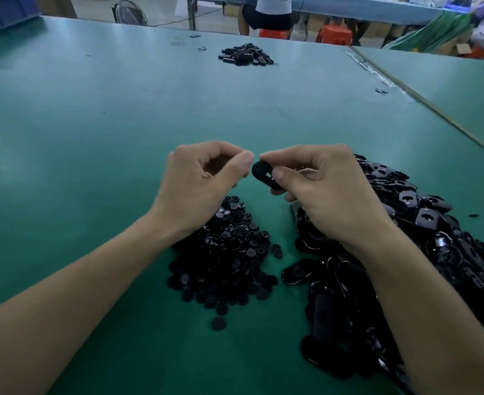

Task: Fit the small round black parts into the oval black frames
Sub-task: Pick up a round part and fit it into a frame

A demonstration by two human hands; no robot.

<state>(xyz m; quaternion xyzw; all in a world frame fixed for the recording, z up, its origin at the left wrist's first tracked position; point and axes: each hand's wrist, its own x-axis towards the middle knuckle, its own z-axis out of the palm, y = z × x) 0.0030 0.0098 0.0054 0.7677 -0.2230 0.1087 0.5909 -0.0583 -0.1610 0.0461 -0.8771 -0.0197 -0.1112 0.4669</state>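
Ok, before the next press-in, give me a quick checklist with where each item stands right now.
1. The oval frame is pinched in the right hand: ok.
2. Frame's hole uncovered: cannot tell, the thumb overlaps it.
3. The left hand has its pinch loaded: cannot tell, the fingertips hide what they hold.
4. Left fingertips over the hole: not ok, they sit beside the frame's end.
5. The pile of round parts lies below the left hand: ok.
6. The pile of frames lies beside the right hand: ok.
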